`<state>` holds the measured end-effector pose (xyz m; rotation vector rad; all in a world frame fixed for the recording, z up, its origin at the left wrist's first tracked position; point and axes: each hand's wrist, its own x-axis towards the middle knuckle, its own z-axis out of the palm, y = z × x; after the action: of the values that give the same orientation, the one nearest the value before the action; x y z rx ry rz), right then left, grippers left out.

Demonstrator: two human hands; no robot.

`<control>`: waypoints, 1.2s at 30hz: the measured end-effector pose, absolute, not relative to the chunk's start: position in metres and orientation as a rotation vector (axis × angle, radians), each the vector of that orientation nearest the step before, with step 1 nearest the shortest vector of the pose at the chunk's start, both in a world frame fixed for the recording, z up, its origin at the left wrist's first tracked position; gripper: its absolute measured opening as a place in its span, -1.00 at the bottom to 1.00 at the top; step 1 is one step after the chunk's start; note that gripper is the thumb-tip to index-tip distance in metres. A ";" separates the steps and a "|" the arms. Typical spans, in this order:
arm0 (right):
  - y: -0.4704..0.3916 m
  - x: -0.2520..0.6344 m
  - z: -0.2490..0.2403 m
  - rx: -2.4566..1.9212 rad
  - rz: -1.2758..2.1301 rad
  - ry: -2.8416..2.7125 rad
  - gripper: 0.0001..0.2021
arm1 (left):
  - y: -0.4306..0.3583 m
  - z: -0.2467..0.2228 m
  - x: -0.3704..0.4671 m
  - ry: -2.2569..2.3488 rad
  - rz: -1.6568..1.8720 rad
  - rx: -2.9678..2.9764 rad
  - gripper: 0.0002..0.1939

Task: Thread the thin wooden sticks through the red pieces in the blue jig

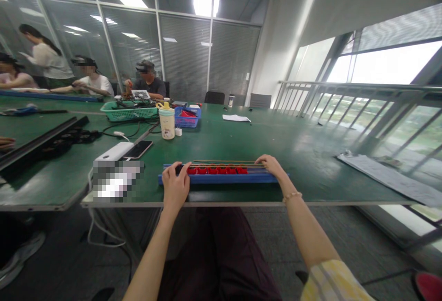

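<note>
A long blue channel-shaped tray (224, 179) lies along the table's front edge, with a row of red pieces (217, 170) inside it. Over its far side run several thin yellowish strips (224, 161). My left hand (175, 186) is closed at the tray's left end, its thumb and fingers around a small black piece (178, 169). At the opposite end, my right hand (272, 166) reaches over the tray with fingertips bent together on the ends of the strips. What lies under each palm is hidden.
Left of the tray are a phone (140, 149), a white power bank (113, 153) and cables. Farther back stand a cup (167, 124), a green basket (129, 113) and a blue basket (193, 120). A clipboard (376, 174) lies right. Other people sit far left.
</note>
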<state>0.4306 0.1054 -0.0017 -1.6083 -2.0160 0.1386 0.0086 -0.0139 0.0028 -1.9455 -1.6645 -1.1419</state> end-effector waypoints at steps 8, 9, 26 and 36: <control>0.095 0.421 0.015 -1.711 0.267 -2.063 -0.72 | -0.013 0.002 0.009 -1.658 -1.155 -1.948 -0.57; 0.095 0.420 0.016 -1.716 0.280 -2.059 -0.72 | -0.013 0.002 0.009 -1.660 -1.153 -1.950 -0.57; 0.094 0.417 0.023 -1.694 0.438 -2.020 -0.77 | -0.013 0.001 0.008 -1.674 -1.138 -1.946 -0.58; 0.094 0.418 0.018 -1.746 0.306 -2.026 -0.76 | -0.013 0.001 0.008 -1.665 -1.149 -1.951 -0.57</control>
<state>0.4182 0.0941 0.0184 -1.7458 -2.0257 0.3064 0.0085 -0.0129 0.0012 -1.9514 -1.6647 -1.1494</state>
